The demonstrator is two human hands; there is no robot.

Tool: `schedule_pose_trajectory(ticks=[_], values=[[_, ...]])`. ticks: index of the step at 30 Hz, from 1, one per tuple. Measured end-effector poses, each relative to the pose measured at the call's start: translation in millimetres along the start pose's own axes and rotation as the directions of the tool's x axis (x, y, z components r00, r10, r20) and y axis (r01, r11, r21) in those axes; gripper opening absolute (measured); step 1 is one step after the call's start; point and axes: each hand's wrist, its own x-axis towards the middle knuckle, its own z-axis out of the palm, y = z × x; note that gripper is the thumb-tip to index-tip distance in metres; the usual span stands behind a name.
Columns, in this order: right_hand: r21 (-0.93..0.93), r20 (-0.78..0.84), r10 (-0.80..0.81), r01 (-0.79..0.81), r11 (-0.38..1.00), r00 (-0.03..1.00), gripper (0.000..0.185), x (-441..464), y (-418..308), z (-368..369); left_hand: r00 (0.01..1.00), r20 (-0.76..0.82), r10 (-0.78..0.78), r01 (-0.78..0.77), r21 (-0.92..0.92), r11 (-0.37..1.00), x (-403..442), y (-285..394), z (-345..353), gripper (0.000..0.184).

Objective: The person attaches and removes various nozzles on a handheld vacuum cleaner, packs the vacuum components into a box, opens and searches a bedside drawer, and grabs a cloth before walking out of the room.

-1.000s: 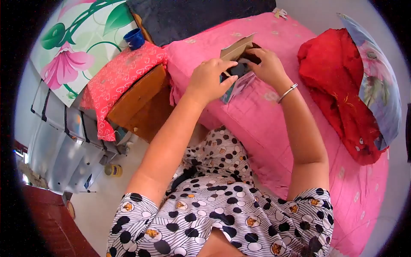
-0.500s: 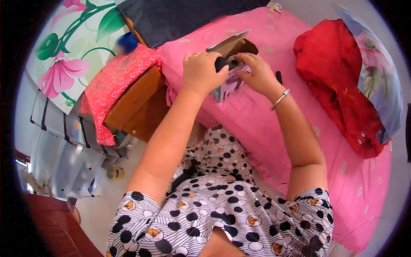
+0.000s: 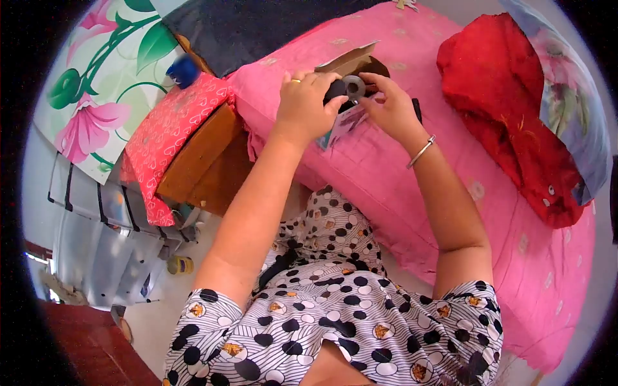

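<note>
1 patterned top (image 3: 335, 321), white with black dots, worn by the person.
1 left hand (image 3: 308, 106), a ring on 1 finger; fingers and thumb curled closed around the black round object (image 3: 335, 92), palm turned inward.
1 right hand (image 3: 393, 116), a silver bracelet (image 3: 421, 152) at its wrist; fingers bent and partly open, tips at the grey ring-shaped piece (image 3: 353, 87). Whether they grip it, cannot tell.
1 box (image 3: 342, 126), printed, on the bed between the 2 hands, flaps raised; the grey piece sits at its opening, the black object just beside it, on the left-hand side.
1 dark slim item (image 3: 417, 110), partly hidden behind the right hand.
1 bed (image 3: 450, 219) with pink cover, beneath the box.
1 red cloth (image 3: 489, 83), rumpled, on the bed's right side, against a blue floral panel (image 3: 566, 96).
1 wooden cabinet (image 3: 203, 151), left of the bed, under a heart-print cloth (image 3: 170, 132).
1 blue cup (image 3: 183, 71), near that cloth's far end.
1 yellow-labelled tub (image 3: 181, 264), on the floor, left.
1 dark cloth (image 3: 251, 29), beyond the bed.
</note>
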Motion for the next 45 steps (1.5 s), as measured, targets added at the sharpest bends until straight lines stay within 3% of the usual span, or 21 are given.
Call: schedule_pose_trajectory(ticks=[5, 7, 8, 10, 13, 16, 18, 19, 21, 24, 27, 28, 30, 33, 35, 37, 39, 40, 42, 44, 45], values=[[-0.1, 0.017, -0.005, 0.007, 0.995, 1.0, 0.035, 10.3, -8.3, -2.4, 0.982, 0.187, -0.004, 0.035, -0.164, 0.986, 0.7, -10.8, -9.0, 0.036], [-0.175, 0.053, -0.038, 0.046, 0.983, 0.998, 0.033, 13.9, -14.1, -1.6, 0.912, 0.388, -0.134, 0.225, -0.2, 0.954, 3.7, -11.5, -17.6, 0.037], [-0.255, 0.089, -0.062, 0.082, 0.963, 0.994, 0.031, 14.0, -14.9, -0.7, 0.91, 0.393, -0.134, 0.225, -0.197, 0.954, 5.8, -12.5, -21.2, 0.037], [-0.234, 0.065, -0.066, 0.08, 0.969, 0.996, 0.029, 16.8, -12.2, 2.4, 0.765, 0.568, -0.304, 0.403, -0.053, 0.914, 13.6, -11.6, -28.3, 0.04], [-0.131, -0.075, -0.002, -0.008, 0.991, 0.997, 0.026, 14.4, 4.6, -10.5, 0.754, 0.542, -0.371, 0.404, 0.063, 0.913, 18.6, 7.7, -35.7, 0.042], [-0.001, -0.233, 0.116, -0.12, 0.993, 0.966, 0.026, 8.6, 37.0, -45.6, 0.745, 0.543, -0.387, 0.457, 0.006, 0.889, 11.4, 2.3, -29.8, 0.044], [-0.217, -0.273, 0.293, -0.355, 0.909, 0.916, 0.033, -3.0, 58.8, -71.8, 0.755, 0.528, -0.39, 0.482, -0.043, 0.875, 4.5, -2.6, -26.5, 0.045], [-0.226, -0.273, 0.292, -0.356, 0.907, 0.917, 0.033, -10.9, 72.0, -77.5, 0.777, 0.509, -0.372, 0.463, -0.061, 0.884, 2.2, -5.6, -24.0, 0.045], [-0.556, -0.187, 0.463, -0.482, 0.677, 0.866, 0.041, -24.1, 94.5, -77.8, 0.801, 0.482, -0.355, 0.445, -0.084, 0.891, 3.5, -6.4, -23.2, 0.045], [-0.652, -0.059, 0.451, -0.376, 0.658, 0.891, 0.049, -52.2, 92.7, -58.6, 0.781, 0.499, -0.377, 0.461, -0.052, 0.886, 8.3, -0.4, -26.7, 0.045], [-0.643, -0.17, 0.595, -0.546, 0.537, 0.786, 0.045, -46.7, 112.3, -45.9, 0.794, 0.485, -0.367, 0.439, -0.039, 0.898, 5.9, -3.3, -26.2, 0.044], [-0.64, -0.158, 0.589, -0.537, 0.55, 0.792, 0.045, -44.7, 114.8, -46.6, 0.802, 0.471, -0.367, 0.437, -0.045, 0.898, 3.6, -3.9, -26.2, 0.044], [-0.361, -0.201, 0.56, -0.592, 0.721, 0.804, 0.04, -43.1, 114.6, -56.6, 0.81, 0.452, -0.374, 0.438, -0.041, 0.898, 1.9, -4.8, -28.1, 0.043], [-0.227, -0.348, 0.2, -0.29, 0.93, 0.916, 0.03, -31.7, 78.4, -75.4, 0.797, 0.464, -0.386, 0.461, -0.057, 0.885, 1.7, -5.3, -28.3, 0.043], [-0.163, -0.354, 0.116, -0.184, 0.969, 0.928, 0.027, -19.6, 29.4, -84.8, 0.796, 0.478, -0.372, 0.463, -0.083, 0.883, -0.4, -7.8, -24.6, 0.046], [-0.199, -0.279, -0.094, 0.038, 0.979, 0.956, 0.025, -11.0, -8.8, -85.5, 0.776, 0.493, -0.395, 0.493, -0.082, 0.866, 0.9, -4.7, -26.5, 0.046], [-0.085, -0.233, -0.115, 0.098, 0.992, 0.966, 0.024, -3.2, -29.1, -73.3, 0.76, 0.499, -0.415, 0.518, -0.081, 0.851, 1.0, -4.1, -25.2, 0.046], [0.037, -0.19, -0.143, 0.153, 0.988, 0.971, 0.024, 1.3, -36.6, -65.7, 0.797, 0.474, -0.374, 0.474, -0.107, 0.874, -0.4, -5.7, -23.4, 0.045], [0.04, -0.154, -0.253, 0.262, 0.964, 0.955, 0.025, 15.1, -33.6, -47.7, 0.829, 0.442, -0.343, 0.434, -0.121, 0.893, -1.4, -4.3, -25.5, 0.045], [0.08, 0.011, -0.424, 0.422, 0.903, 0.906, 0.028, 26.0, -25.5, -29.7, 0.858, 0.408, -0.312, 0.362, -0.048, 0.931, -1.0, 1.4, -31.5, 0.039], [0.182, 0.073, -0.419, 0.401, 0.898, 0.905, 0.028, 29.3, -27.3, -23.2, 0.927, 0.342, -0.157, 0.266, -0.302, 0.915, -0.9, -2.2, -28.4, 0.036]])
